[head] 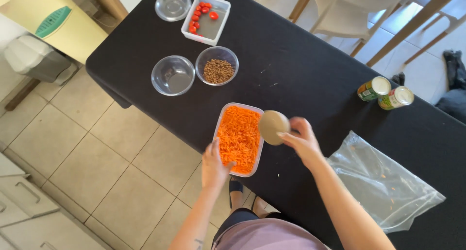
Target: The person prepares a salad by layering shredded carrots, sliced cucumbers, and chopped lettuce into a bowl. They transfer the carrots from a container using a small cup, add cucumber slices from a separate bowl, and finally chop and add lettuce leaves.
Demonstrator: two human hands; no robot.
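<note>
At frame centre on the black tabletop [301,60], the left hand [215,165] steadies the carrot tub [239,138], fingers curled on its rim; the right hand [303,140] pinches a tan bowl [273,127], tipped over it.

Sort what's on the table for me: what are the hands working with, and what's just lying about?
In hand:
left hand on carrot tub
right hand holding tan bowl

Lying about:
empty bowl
grain bowl
tomato tray
round lid
two cans
plastic bag

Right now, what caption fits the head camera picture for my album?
Left hand steadies a tub of grated carrot while right hand tilts a tan bowl over it.
</note>
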